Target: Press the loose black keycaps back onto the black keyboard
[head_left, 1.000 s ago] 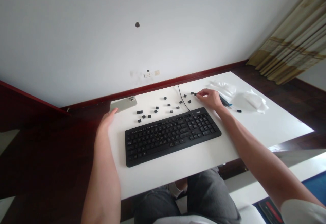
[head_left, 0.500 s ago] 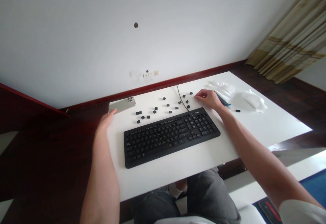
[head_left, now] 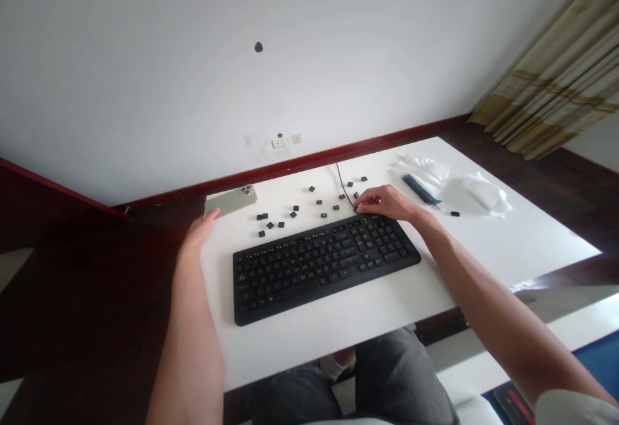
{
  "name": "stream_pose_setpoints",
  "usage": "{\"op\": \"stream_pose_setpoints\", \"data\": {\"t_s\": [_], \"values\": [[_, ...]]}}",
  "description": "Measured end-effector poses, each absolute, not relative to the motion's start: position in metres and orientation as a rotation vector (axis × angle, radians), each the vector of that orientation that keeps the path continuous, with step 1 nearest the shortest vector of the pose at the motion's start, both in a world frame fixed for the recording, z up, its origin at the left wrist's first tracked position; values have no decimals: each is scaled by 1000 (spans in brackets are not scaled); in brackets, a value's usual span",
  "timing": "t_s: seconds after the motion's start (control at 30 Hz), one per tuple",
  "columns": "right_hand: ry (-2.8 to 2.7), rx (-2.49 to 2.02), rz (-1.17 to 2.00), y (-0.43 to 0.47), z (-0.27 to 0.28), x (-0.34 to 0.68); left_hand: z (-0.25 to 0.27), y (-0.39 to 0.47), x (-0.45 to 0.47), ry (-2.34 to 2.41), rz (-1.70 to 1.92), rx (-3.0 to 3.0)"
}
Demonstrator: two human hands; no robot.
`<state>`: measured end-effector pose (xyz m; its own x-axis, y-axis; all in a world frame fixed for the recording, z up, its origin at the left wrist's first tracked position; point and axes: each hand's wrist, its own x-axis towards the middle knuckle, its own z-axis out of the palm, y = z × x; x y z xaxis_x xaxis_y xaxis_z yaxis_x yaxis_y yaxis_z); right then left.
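A black keyboard (head_left: 290,289) with some key positions bare lies on the white table (head_left: 300,341). Behind it are several loose black keycaps (head_left: 319,202). My right hand (head_left: 384,202) is at the keyboard's rear edge by the cable (head_left: 342,180), thumb and forefinger pinched on a keycap (head_left: 356,209) that the fingertips mostly cover. At the table's far left corner, my left hand (head_left: 199,231) grips a smartphone (head_left: 231,202) lying camera side up. Its thumb presses on the phone's near left corner; the other fingers are hidden below.
To the right lie a teal tool-like strip (head_left: 420,189), a small black piece (head_left: 455,214) and crumpled clear plastic bags (head_left: 486,194). A white wall with sockets (head_left: 287,140) rises behind the table. My legs (head_left: 401,373) are under the near edge.
My right hand has moved left and nearer, from beside the far keycaps to the keycap at the keyboard's rear edge. The left hand stays on the smartphone.
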<state>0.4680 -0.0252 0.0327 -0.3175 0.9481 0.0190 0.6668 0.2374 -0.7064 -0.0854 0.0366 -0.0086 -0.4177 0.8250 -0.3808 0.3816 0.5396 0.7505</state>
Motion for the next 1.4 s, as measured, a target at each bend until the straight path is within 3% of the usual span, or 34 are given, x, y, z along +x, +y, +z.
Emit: {"op": "stream_pose_setpoints", "data": {"t_s": [0.23, 0.53, 1.4], "values": [[-2062, -1496, 848, -25, 33, 471, -12, 40, -89, 2049, 725, 969], [-1920, -1717, 541, -20, 24, 493, -16, 43, -95, 2082, 698, 991], [-1700, -1768, 359, -8, 6, 494, 1, 34, -79, 2107, 721, 1027]]}}
